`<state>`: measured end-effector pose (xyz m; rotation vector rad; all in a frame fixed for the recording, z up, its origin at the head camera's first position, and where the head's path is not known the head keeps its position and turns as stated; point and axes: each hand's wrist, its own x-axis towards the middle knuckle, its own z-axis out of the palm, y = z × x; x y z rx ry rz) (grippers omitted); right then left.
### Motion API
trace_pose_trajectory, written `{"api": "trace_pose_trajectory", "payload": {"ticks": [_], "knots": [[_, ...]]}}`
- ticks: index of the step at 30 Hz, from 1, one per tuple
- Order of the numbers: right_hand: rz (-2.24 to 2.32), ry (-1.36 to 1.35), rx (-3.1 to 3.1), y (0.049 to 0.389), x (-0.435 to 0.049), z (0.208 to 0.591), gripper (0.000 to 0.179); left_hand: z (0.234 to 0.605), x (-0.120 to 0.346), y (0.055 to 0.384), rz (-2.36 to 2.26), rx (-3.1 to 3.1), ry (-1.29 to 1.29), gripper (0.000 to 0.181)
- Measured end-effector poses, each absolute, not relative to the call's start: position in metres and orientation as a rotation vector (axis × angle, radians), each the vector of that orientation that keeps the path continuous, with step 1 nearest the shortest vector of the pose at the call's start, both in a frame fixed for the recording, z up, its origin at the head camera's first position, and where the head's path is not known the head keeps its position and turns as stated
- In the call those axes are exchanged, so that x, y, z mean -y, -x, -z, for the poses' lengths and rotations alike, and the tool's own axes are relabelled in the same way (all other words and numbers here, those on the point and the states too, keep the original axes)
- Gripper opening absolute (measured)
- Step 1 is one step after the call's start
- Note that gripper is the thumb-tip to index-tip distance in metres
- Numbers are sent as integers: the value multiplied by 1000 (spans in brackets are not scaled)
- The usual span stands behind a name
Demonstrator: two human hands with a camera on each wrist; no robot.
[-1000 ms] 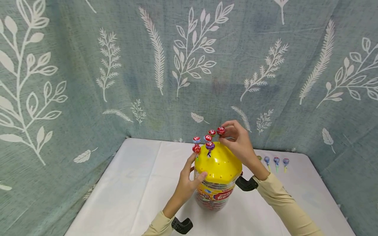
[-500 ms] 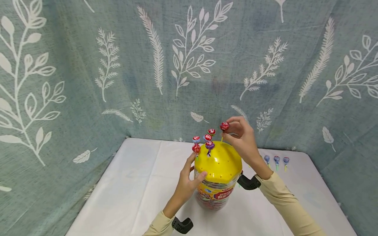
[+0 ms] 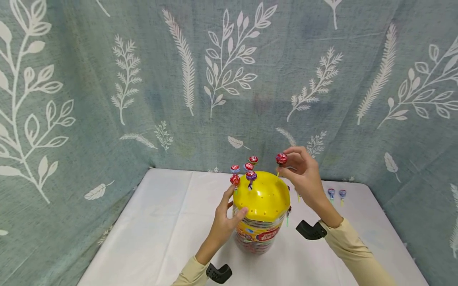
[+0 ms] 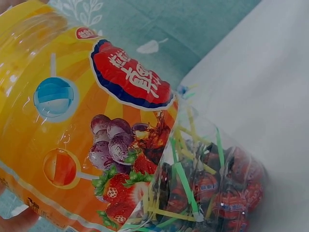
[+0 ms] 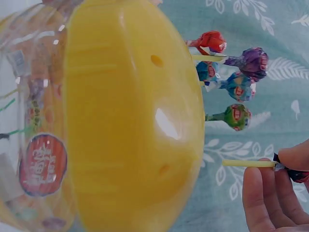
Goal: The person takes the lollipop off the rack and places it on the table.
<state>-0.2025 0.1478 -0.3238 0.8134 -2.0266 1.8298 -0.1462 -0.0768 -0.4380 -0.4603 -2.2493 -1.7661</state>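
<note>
A clear plastic jar (image 3: 255, 247) with a fruit-printed label (image 4: 77, 130) stands on the table, topped by a domed yellow lid (image 3: 266, 198) with small holes. My left hand (image 3: 225, 222) grips it at the left, thumb on the lid and fingers round the side. Several wrapped lollipops, among them a purple one (image 5: 253, 64) and a green one (image 5: 237, 117), stand upright in the lid's far left part. My right hand (image 3: 304, 178) pinches a dark red lollipop (image 3: 281, 159) just under its head. Its yellow stick (image 5: 241, 164) points down, its end apart from the lid in the right wrist view.
Two blue-wrapped lollipops, one of them the outer lollipop (image 3: 342, 193), lie on the white table (image 3: 171, 230) at the right. Others lie partly hidden behind the right hand and beside the jar. A leaf-patterned curtain (image 3: 200, 79) surrounds the table's back and sides.
My right hand has moved right over the lid with the dark red lollipop, away from the standing lollipops. My left hand keeps its grip on the jar.
</note>
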Motion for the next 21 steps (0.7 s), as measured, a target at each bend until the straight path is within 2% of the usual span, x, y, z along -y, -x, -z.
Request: {"api": "trace_pose_trajectory", "payload": {"ticks": [4, 11, 21], "knots": [[-1828, -798, 2024, 199, -156, 326, 39, 446, 77, 150, 1759, 2252, 453, 69], [-1877, -770, 1969, 192, -168, 334, 37, 418, 75, 137, 1781, 2233, 485, 66], [-1921, -550, 2011, 183, -181, 346, 36, 418, 76, 135, 1777, 2206, 500, 66]]}}
